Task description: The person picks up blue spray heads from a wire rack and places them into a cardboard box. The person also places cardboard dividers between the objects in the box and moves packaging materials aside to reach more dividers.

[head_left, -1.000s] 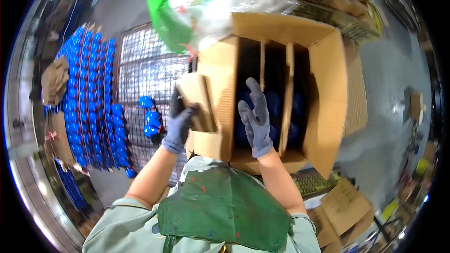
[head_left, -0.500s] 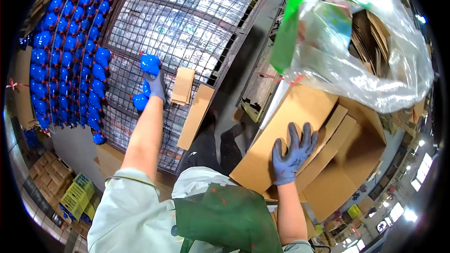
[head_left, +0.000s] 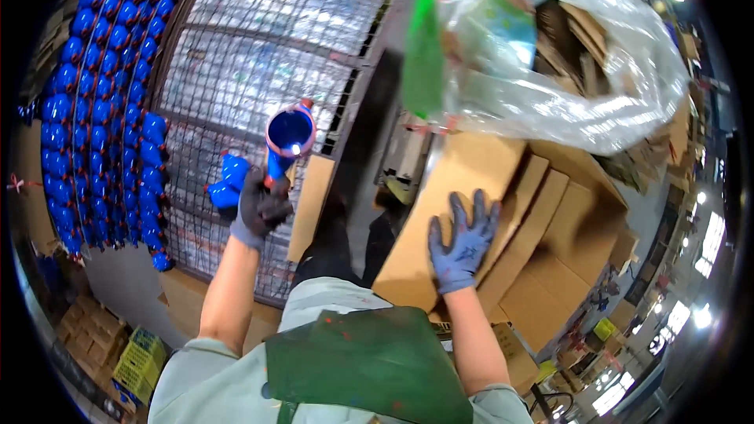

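While the left hand (head_left: 259,208) grips a blue bottle (head_left: 287,137) at ten o'clock, mouth toward the camera, the right hand (head_left: 462,242) lies flat and open on the carton (head_left: 440,220) at three o'clock. Gripped only by its narrow end, the bottle could slip and fall onto the mesh cage (head_left: 259,71); the unsteadied carton might tip too.

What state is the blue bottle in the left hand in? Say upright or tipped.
Tipped. The blue bottle in the left hand shows its round end to the camera, its body slanting down into the grip.
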The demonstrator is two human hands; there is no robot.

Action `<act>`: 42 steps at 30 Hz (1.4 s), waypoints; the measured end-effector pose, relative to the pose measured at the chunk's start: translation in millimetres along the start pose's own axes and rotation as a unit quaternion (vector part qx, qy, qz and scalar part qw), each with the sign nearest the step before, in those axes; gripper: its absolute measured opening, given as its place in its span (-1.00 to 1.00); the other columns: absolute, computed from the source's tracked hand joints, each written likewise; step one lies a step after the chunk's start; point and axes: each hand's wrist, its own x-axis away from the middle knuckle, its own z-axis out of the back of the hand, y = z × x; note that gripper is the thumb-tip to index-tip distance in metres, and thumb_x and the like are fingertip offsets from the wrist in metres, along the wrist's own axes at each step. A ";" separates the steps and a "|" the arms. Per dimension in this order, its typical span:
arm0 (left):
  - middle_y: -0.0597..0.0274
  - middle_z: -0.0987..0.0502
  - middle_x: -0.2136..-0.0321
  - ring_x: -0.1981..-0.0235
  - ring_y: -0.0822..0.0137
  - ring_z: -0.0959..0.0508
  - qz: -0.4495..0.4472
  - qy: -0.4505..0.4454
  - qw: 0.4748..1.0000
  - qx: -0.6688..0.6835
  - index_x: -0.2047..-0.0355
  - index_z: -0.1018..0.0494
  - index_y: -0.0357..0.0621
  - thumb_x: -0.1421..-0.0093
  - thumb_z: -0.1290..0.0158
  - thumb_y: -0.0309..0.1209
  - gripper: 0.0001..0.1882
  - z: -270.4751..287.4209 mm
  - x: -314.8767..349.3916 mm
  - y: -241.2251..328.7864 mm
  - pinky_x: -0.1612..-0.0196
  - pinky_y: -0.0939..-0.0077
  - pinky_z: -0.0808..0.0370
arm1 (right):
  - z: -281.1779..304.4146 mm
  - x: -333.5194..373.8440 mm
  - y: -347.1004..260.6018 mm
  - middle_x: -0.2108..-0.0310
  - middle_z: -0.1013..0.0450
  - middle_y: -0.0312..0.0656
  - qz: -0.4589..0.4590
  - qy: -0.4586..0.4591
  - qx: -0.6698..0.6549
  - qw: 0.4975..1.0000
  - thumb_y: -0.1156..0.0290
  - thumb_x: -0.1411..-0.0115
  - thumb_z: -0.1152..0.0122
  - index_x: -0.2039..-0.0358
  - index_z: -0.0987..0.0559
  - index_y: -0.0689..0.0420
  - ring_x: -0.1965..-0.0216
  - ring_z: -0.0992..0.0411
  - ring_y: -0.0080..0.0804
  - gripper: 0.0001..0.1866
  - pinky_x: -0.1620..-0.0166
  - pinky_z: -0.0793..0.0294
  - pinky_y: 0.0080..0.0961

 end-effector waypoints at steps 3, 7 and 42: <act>0.17 -0.49 0.56 0.85 0.50 -0.27 0.157 -0.039 0.984 0.070 0.21 -0.44 -0.24 -0.33 0.06 -0.04 -0.56 -67.1 15.7 -85.4 0.73 0.60 -0.28 | 9.9 -1.9 18.2 -0.31 -0.22 0.00 0.039 -0.001 -0.100 0.994 0.11 -0.13 -0.27 -0.24 -0.41 0.15 -0.40 0.01 0.08 -0.30 -0.44 0.13 -0.15; 0.06 -0.55 0.36 0.53 0.25 -0.50 0.331 -0.116 0.835 -0.424 -0.03 -0.38 -0.20 -0.34 0.03 -0.10 -0.56 -161.8 -7.8 -186.4 0.39 0.40 -0.50 | 47.5 10.8 46.9 -0.24 -0.34 0.02 -0.172 0.041 -0.839 0.515 -0.02 -0.25 -0.11 -0.25 -0.38 0.17 -0.29 -0.23 -0.10 -0.32 -0.34 -0.16 -0.18; 0.07 -0.60 0.19 0.25 0.10 -0.62 -0.366 -0.077 0.447 -0.812 -0.01 -0.50 -0.24 -0.21 -0.05 -0.43 -0.65 -113.1 -2.5 -191.5 0.15 0.26 -0.53 | -155.5 -162.6 209.0 -0.35 -0.20 -0.05 0.005 -0.233 0.182 0.955 0.18 -0.36 0.18 -0.32 -0.33 0.03 -0.37 -0.15 -0.18 -0.45 -0.33 -0.17 -0.20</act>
